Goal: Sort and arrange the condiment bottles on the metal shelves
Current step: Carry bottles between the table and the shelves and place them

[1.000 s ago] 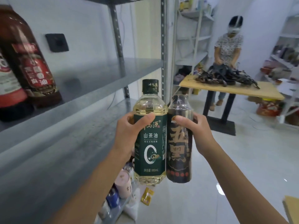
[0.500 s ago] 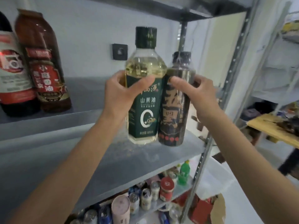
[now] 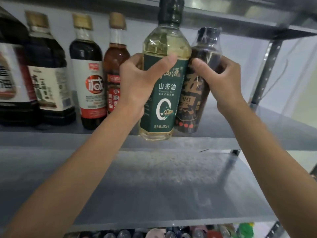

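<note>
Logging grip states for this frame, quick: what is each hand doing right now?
Left hand: grips the green-labelled oil bottle.
Right hand: grips the dark bottle.

Metal shelf [image 3: 274, 127]: sauce bottles [image 3: 93, 79] upright, left end.

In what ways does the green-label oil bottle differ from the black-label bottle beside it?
The green-label oil bottle holds pale yellow liquid; the black-label bottle holds dark liquid. The green-label oil bottle looks taller and wider than the black-label bottle. The left hand grips the green-label one, the right hand the black-label one. Both are held cap up, side by side, before the metal shelf.
</note>
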{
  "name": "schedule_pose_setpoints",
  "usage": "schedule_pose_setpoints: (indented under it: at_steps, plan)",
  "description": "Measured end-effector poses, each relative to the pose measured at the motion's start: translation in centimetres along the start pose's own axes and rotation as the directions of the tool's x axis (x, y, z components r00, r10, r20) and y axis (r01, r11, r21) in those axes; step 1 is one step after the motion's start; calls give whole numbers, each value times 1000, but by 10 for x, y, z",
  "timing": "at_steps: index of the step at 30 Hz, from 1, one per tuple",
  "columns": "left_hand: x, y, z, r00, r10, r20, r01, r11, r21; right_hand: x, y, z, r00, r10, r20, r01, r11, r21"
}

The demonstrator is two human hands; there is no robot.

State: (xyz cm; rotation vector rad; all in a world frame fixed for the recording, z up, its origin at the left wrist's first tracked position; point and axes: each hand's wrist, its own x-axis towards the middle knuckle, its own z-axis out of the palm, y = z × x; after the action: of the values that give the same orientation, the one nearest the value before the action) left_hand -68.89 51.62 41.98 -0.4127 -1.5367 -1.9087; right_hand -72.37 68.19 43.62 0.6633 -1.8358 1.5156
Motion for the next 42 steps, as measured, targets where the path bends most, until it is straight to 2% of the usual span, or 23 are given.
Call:
schedule_pose_setpoints:
  at_steps: [2,7,12,15,17,19,22,28,35,39,42]
  plan:
    - [5,-9,-5,1000,18,-14,-18,999,46,3,9,9,1000,25,-8,-25,1000,10]
    - [14,-29,-7,998,-49,-26,50,997,50,6,40,28,996,90,17,-89,996,-22]
    - [10,-44,-12,998,37,50,-44,989,143,4,51,25,994,96,49,-96,995,-17]
    - [1,-55,-20,986,71,151,-102,973,205,-5,57,21,986,116,121,-115,993,-21]
    - [-7,-66,-27,977,70,200,-131,942,311,-17,67,19,963,177,203,-173,984,-37]
    - [-18,-74,-33,972,35,231,-132,899,418,-32,79,17,933,232,275,-220,973,-77]
    - [-28,-78,-40,969,-20,245,-106,867,487,-44,89,16,906,287,311,-257,957,-133]
    - [-27,-79,-42,965,-61,255,-75,868,492,-43,91,11,908,289,303,-275,957,-89]
    - [-25,-81,-39,969,-72,235,-46,886,461,-41,87,2,877,309,368,-342,939,25]
    - [-27,-80,-35,978,-57,201,-49,873,485,-41,89,0,866,310,391,-359,932,55]
    - [-31,-82,-34,986,-31,167,-66,836,544,-43,88,-1,864,321,387,-354,935,16]
